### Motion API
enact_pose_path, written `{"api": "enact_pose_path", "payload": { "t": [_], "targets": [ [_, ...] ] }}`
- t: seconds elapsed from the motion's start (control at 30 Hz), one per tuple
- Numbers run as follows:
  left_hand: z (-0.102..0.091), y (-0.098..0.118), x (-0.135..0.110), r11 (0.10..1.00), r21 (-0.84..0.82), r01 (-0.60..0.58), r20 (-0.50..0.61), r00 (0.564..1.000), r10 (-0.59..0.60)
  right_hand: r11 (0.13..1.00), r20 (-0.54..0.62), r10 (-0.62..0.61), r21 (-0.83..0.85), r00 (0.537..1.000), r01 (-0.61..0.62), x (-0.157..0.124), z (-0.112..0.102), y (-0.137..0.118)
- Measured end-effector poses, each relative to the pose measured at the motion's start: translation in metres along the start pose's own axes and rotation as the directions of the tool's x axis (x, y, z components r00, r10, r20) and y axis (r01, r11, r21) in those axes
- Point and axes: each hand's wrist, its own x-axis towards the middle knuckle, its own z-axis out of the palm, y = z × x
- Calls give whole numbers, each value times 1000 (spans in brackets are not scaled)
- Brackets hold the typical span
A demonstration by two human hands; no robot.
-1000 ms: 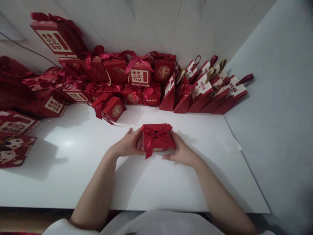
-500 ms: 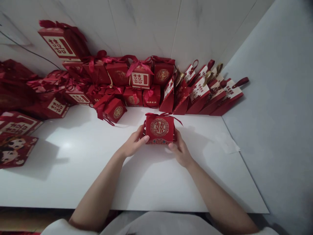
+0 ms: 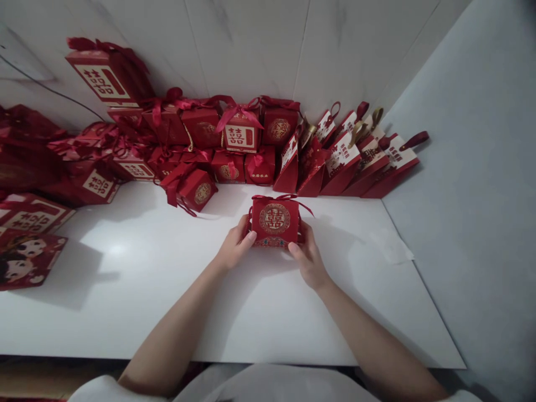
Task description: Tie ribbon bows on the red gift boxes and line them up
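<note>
A small red gift box (image 3: pixel 274 221) with a round gold emblem on its front and a thin red ribbon bow on top stands upright on the white table (image 3: pixel 234 312), near the middle. My left hand (image 3: pixel 234 247) grips its left side, thumb on the front lower corner. My right hand (image 3: pixel 307 258) grips its right side with fingers curled round it. Both hands hold the box.
A long row of red gift boxes (image 3: pixel 234 134) with ribbons lines the back wall, some stacked. Red handled bags (image 3: pixel 360 156) lean at the back right. More red boxes (image 3: pixel 25 251) lie at the left edge. A pale wall (image 3: pixel 481 195) bounds the table's right side.
The box was tipped with its ribbon top toward me a second ago. It now stands upright with the emblem facing me, shifted a little farther back toward the row of boxes.
</note>
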Motion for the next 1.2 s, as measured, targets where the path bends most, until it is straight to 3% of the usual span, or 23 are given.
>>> {"api": "enact_pose_path", "payload": {
  "t": [0.17, 0.3, 0.37, 0.43, 0.53, 0.77, 0.9, 1.07, 1.2],
  "targets": [
    [0, 1, -1, 999, -24, 22, -2, 1000, -22, 1000, -19, -12, -11, 1000, 12, 0, -1, 2],
    [1, 4, 1, 940, -314, 132, 50, 991, -122, 978, -54, -151, -155, 987, 141, -1, -6, -2],
    [1, 5, 4, 838, -506, 203, 96, 979, -179, 934, -61, -260, -268, 964, 235, -1, -9, -7],
    [2, 5, 7, 772, -598, 216, 67, 973, -221, 861, -54, -371, -395, 927, 321, -1, -12, -12],
    [3, 4, 8, 781, -594, 195, -16, 967, -253, 760, -25, -476, -515, 879, 396, -1, -14, -16],
    [6, 8, 2, 803, -580, 134, 103, 991, -91, 718, -2, -505, -556, 863, 419, -1, -13, -4],
    [6, 9, 0, 798, -578, 171, 127, 985, -118, 739, -30, -504, -532, 863, 413, -3, -14, -2],
    [8, 14, 2, 650, -680, 339, 233, 941, -246, 814, -21, -407, -462, 913, 352, -1, -11, -11],
    [14, 20, 1, 516, -703, 490, 440, 869, -226, 782, -6, -447, -488, 895, 387, 3, -9, -17]
  ]
}}
